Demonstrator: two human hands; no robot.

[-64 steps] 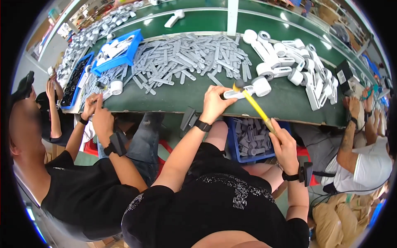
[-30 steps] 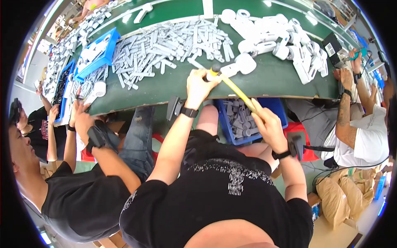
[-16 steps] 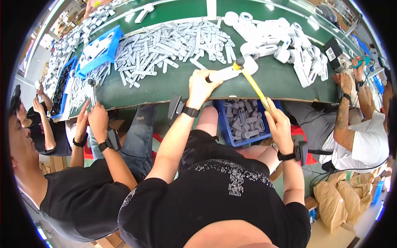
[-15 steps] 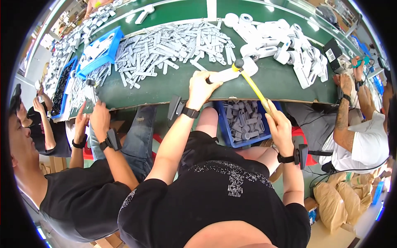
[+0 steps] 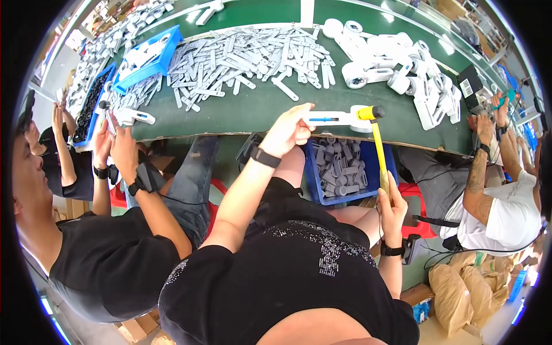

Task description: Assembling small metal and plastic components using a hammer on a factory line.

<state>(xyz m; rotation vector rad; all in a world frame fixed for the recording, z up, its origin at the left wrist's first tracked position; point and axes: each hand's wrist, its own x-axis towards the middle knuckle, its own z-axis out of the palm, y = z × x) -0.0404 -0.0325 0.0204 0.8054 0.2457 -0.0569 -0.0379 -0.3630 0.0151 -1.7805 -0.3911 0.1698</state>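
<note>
My left hand (image 5: pixel 291 131) is closed on one end of a white plastic handle part (image 5: pixel 333 119), held over the near edge of the bench. A blue strip runs along a slot in the part, and its far end is wide and rounded. My right hand (image 5: pixel 392 208) grips a yellow-handled mallet (image 5: pixel 379 150), its fingers wrapped low on the shaft. The mallet's yellow-and-black head lies over the part's wide end; whether they touch I cannot tell.
Behind my hands lies a heap of grey flat strips (image 5: pixel 247 60). White assembled parts (image 5: pixel 397 63) pile up at the right. A blue bin (image 5: pixel 339 199) of grey pieces stands below the bench edge. People work on both sides, and a blue tray (image 5: pixel 172 49) is at the left.
The white part has turned so its slot and blue strip show. My right hand has come lower, and the mallet head has shifted right and down to the part's wide end.
</note>
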